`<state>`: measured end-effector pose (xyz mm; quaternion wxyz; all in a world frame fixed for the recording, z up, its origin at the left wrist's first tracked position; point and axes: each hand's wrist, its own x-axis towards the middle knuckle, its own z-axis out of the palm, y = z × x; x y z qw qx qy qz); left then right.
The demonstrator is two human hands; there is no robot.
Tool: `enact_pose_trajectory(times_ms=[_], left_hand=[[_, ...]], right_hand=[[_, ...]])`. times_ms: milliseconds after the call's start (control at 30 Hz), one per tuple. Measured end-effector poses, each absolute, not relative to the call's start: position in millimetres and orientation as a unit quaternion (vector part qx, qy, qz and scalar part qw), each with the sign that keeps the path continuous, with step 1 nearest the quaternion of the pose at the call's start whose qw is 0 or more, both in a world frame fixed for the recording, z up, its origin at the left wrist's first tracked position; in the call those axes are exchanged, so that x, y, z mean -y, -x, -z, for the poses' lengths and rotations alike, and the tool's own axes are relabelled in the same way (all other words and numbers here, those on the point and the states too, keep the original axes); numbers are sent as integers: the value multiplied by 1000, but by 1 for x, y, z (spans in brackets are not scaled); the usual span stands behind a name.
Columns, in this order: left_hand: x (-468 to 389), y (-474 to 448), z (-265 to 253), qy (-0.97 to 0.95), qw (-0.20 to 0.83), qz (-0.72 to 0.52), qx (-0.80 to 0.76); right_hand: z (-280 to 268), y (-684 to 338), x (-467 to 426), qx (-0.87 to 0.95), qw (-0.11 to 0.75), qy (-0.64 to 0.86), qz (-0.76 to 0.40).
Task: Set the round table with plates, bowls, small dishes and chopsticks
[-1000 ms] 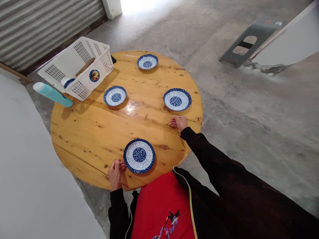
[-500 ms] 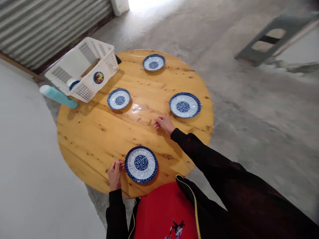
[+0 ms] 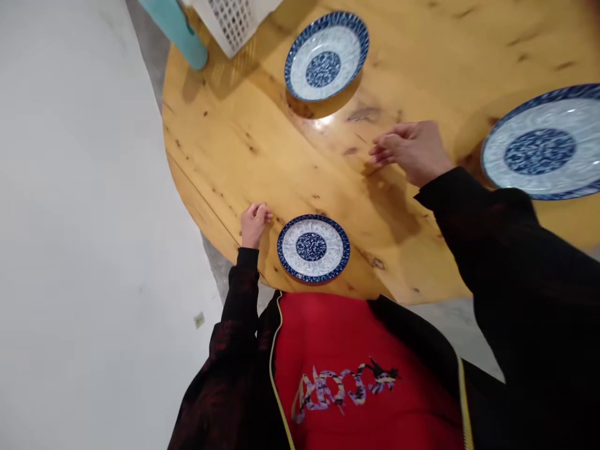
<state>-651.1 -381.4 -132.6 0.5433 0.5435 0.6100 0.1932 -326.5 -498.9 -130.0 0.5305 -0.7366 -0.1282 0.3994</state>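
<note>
Three round plates with blue rims and blue speckled centres lie on the wooden table. My left hand (image 3: 255, 224) is loosely closed at the left of the near plate (image 3: 313, 249), a small gap from its rim, with nothing visible in the fingers. Above the tabletop, my right hand (image 3: 412, 150) has its fingers curled together, and no object shows in them. It is between the upper plate (image 3: 327, 59) and the right plate (image 3: 541, 147), touching neither; its shadow falls on the wood below.
The round table's wooden top (image 3: 225, 162) curves along a white wall (image 3: 94, 225) on the left. A turquoise bottle (image 3: 180, 34) and a white perforated basket (image 3: 234, 25) stand at the top left, both cut off by the frame.
The view has tipped down and come closer, so the far plate and most of the basket are out of frame. My left hand has shifted slightly away from the near plate's rim.
</note>
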Motion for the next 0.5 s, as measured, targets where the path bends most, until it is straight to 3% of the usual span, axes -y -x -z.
enact_pose_trajectory(times_ms=[167, 500], left_hand=[[353, 631, 129, -549, 556, -194, -593], [240, 505, 138, -644, 525, -189, -523]], right_hand=[[126, 323, 484, 95, 491, 759, -417], [149, 257, 370, 141, 517, 788, -302]])
